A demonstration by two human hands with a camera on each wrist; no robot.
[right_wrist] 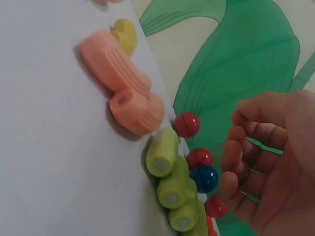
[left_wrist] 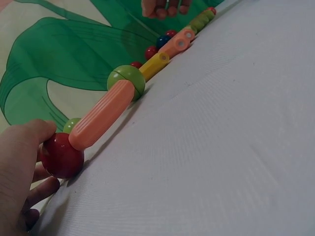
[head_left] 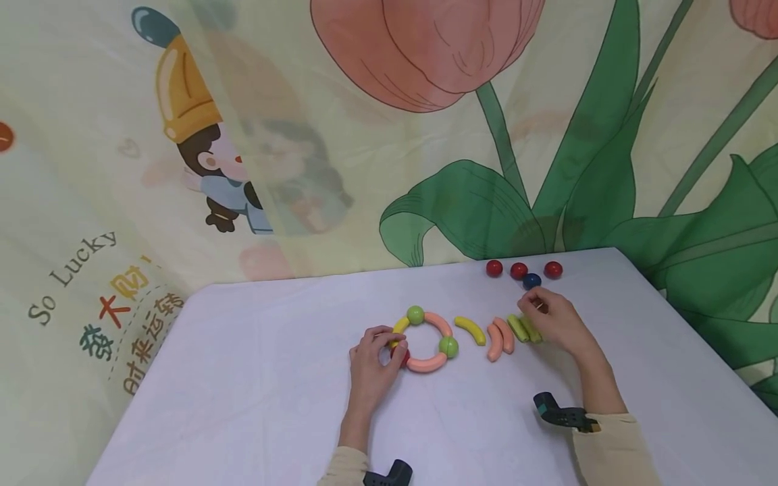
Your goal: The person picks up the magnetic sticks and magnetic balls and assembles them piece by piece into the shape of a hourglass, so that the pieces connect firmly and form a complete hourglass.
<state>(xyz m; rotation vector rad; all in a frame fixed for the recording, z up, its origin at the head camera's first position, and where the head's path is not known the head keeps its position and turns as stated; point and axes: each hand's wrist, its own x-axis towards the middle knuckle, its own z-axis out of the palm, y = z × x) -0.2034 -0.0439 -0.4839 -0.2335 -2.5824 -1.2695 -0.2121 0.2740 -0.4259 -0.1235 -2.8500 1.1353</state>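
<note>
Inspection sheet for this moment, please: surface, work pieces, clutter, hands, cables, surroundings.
Surface: white table, covered by a cloth.
Work pieces: partly closed ring of curved pink and yellow sticks joined by green balls; a red ball at its open end. Loose yellow stick, two pink sticks and green sticks lie to its right.
Clutter: three red balls and a blue ball near the far edge.
Hands: left hand pinches the red ball; right hand is above the green sticks, fingers curled, holding nothing that can be made out.
Cables: nothing seen.
Surroundings: printed backdrop with tulip, leaves and cartoon figure.
</note>
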